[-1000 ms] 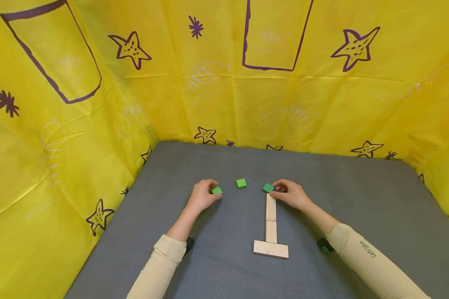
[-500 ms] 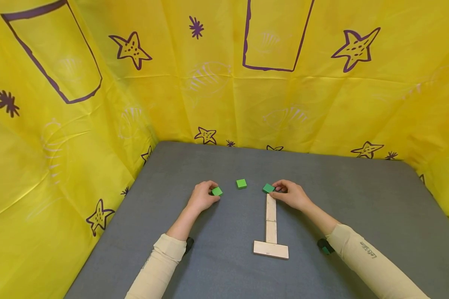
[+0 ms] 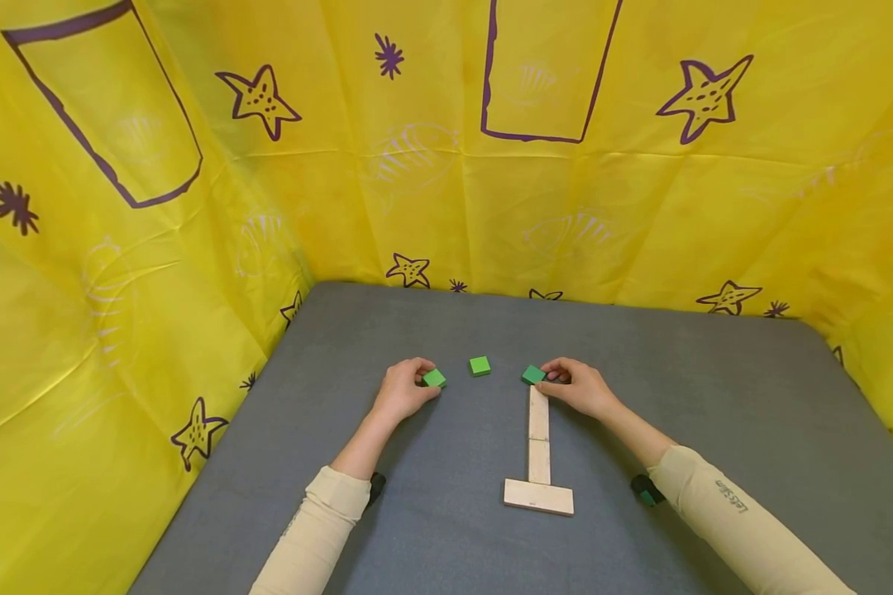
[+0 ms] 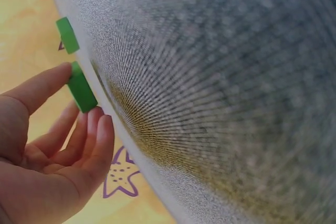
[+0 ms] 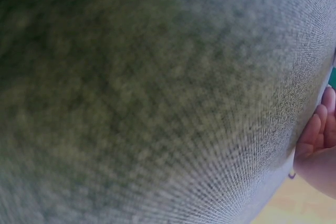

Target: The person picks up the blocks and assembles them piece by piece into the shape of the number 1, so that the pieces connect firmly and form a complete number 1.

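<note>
My left hand pinches a light green square block between thumb and fingers; the left wrist view shows the thumb on one end of the block and fingertips at the other. A second light green block lies untouched between the hands. On the right, my right hand pinches a dark green block at the far end of a row of pale wooden planks. Two planks lie end to end, and a crosswise plank meets their near end. Only part of the right hand shows in the right wrist view.
The grey tabletop carries all the blocks. A yellow cloth printed with starfish and fish hangs behind the far edge and along the left side. Dark wrist cameras sit under both forearms.
The left hand and its light green block shift very slightly, ending a little to the right. The right hand, the dark green block and the planks stay where they were.
</note>
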Demonstrator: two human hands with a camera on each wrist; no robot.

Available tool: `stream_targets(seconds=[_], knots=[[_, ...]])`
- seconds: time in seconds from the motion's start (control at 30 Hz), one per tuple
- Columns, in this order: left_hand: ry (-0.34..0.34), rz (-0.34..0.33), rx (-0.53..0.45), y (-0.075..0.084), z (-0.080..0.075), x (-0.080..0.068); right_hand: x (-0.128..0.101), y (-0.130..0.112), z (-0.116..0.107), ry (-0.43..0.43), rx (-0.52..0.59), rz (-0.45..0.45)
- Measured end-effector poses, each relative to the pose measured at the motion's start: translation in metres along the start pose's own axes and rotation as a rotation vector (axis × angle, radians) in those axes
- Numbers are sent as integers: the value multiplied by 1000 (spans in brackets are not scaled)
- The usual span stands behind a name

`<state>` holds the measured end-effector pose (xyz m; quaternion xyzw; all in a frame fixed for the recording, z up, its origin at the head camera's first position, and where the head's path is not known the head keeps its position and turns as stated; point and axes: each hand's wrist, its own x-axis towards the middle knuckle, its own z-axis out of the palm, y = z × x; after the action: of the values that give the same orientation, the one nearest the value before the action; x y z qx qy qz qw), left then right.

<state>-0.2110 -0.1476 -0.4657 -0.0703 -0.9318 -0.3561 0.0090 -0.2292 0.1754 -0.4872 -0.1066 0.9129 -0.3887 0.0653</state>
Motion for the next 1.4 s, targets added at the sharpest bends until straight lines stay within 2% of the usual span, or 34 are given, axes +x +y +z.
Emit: stream_targets(seconds=[0.37,0.6,1.2,1.4], knots=[[22,-6,-81,12,4,1,-1,1,0,3,-2,-5],[26,35,-104,25,9,5,0,2,0,10,1,-9],[-72,154,-43,57,38,21,1,-2,-1,12,0,-12],[-105,158,-23,61,48,24,1,-1,0,19,-6,-8]])
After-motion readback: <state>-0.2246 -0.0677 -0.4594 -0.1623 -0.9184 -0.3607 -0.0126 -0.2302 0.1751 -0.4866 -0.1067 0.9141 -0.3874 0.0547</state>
